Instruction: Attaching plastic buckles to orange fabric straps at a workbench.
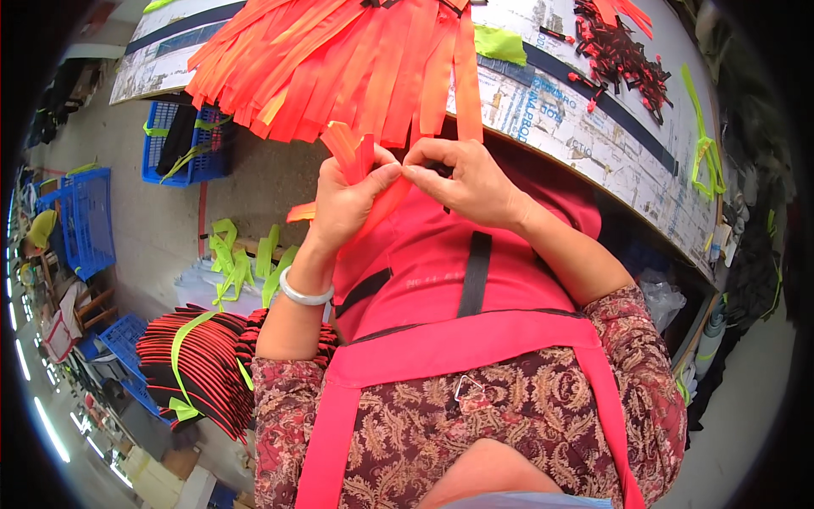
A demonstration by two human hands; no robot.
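Bright orange fabric strips (pixel 342 151) run through my left hand (pixel 349 202), which is closed around them, with ends sticking out above the fingers and to the left. My right hand (pixel 462 180) is pinched, its thumb and fingertips meeting those of the left in front of my red apron (pixel 415 263). Whatever lies in the right hand's pinch is too small and covered to make out. Just beyond both hands, a thick bundle of orange strips (pixel 339 64) hangs over the table's near edge. One long strip (pixel 467 81) drops down right behind my right hand.
On the worn white table (pixel 585 165) lie a pile of small black-and-red pieces (pixel 623 64) and neon green strips (pixel 699 157). Blue crates (pixel 89 222) stand on the left floor. Stacked red-and-black pieces (pixel 186 365) tied with green sit by my left elbow, near more green strips (pixel 233 259).
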